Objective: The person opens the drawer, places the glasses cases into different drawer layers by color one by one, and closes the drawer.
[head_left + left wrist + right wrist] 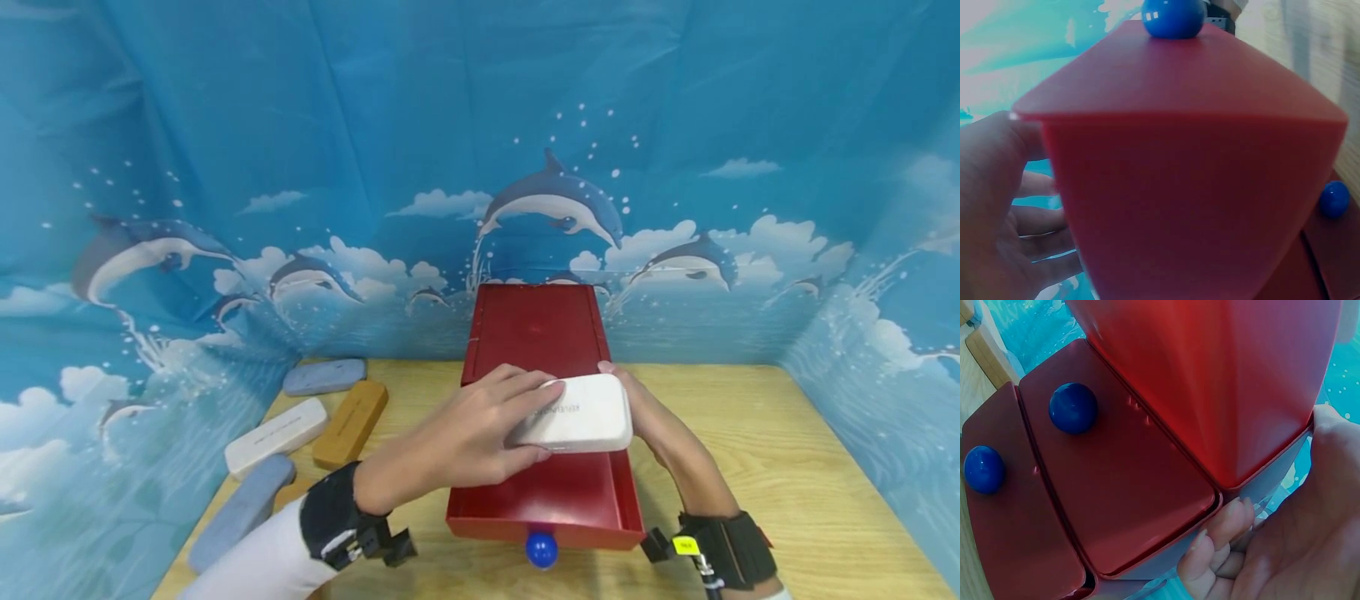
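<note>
My left hand (480,429) grips a white glasses case (588,417) with faint lettering, held above the pulled-out top drawer (543,492) of a red drawer cabinet (536,329). This drawer has a blue knob (542,550). From the left wrist, the drawer's underside (1191,206) covers most of the view, with my left hand (1004,212) at its side; the case is hidden there. My right hand (1297,519) holds the cabinet's right side, thumb at the upper edge and fingers curled against the wall. In the head view the white case hides part of that hand.
Glasses cases lie on the wooden table's left: grey-blue (325,377), white (276,435), ochre (350,423) and another grey-blue (243,508). Two lower drawers with blue knobs (1072,408) stand closed. A dolphin-printed blue sheet (420,167) surrounds the table's back and sides.
</note>
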### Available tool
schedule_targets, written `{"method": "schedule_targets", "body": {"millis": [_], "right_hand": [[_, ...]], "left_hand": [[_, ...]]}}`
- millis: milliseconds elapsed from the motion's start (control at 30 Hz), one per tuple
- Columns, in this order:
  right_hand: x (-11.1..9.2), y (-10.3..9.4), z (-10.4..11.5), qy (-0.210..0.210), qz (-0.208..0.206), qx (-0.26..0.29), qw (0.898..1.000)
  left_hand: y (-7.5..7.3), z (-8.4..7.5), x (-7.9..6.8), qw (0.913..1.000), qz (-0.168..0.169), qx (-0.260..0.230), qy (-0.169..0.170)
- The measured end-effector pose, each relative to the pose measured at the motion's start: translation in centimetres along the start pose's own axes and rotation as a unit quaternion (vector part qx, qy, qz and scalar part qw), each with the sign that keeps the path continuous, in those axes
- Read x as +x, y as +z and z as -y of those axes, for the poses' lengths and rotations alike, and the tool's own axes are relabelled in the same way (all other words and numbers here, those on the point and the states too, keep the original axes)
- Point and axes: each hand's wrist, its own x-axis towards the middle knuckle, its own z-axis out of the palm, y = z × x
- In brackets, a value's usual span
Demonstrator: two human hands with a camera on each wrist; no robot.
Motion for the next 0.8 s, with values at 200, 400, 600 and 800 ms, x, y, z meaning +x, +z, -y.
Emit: {"method": "schedule_targets", "body": {"millis": [200,400,600,800], "right_hand": [[-0.4,0.0,-0.5,-0.005,0.021,0.017,1.0],[-0.3,0.1,-0.5,-0.024,0.034,0.036,0.998],[-0.3,0.0,-0.4,-0.02,0.024,0.027,0.999],[-0.4,-0.1,-0.6,-0.018,0.014,0.018,1.0]], "left_hand": [[0.8,0.1,0.0,0.9994,0.031,0.011,-0.009],[1.1,0.3,0.4,0.9968,0.071,0.031,-0.021],[1.4,0.2,0.7,0.9917,0.111,0.061,-0.024],[2.2,0.3,1.0,0.9861,0.129,0.105,-0.01]]}}
